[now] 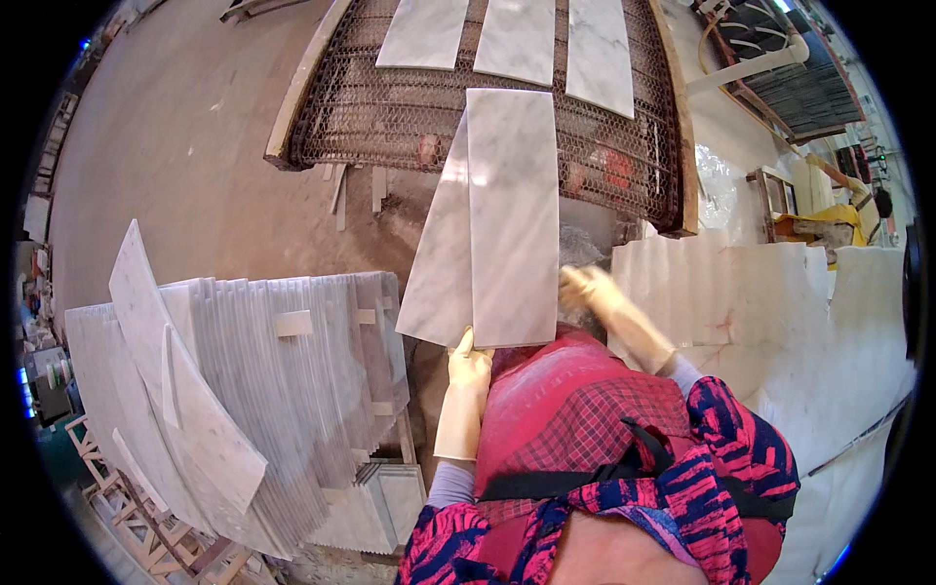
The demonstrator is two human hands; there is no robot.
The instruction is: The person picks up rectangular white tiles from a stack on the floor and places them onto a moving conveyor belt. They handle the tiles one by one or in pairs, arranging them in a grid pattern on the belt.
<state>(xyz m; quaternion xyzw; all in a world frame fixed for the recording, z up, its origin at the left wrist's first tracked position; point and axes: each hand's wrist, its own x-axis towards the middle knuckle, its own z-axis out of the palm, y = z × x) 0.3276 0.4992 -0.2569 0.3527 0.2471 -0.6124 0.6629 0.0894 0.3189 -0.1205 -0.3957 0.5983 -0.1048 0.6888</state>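
Two white marble tiles with grey veins overlap in front of me, fanned at an angle. The upper tile (514, 214) is long and upright in view, partly covering the lower tile (439, 263), which slants out to the left. My left hand (470, 366), in a pale yellow rubber glove, grips the tiles at their near edge, thumb on top; the fingers beneath are hidden. Beside the upper tile's right edge is my right hand (590, 290), gloved alike. It is blurred, and whether it touches that edge is unclear.
Ahead stands a wire-mesh conveyor (390, 127) carrying three marble tiles (517, 39). Many upright tiles are stacked (263, 370) at left, with loose long pieces (185, 361) leaning on them. White sheeting (760, 322) covers something at right. A dark rack (790, 78) stands far right.
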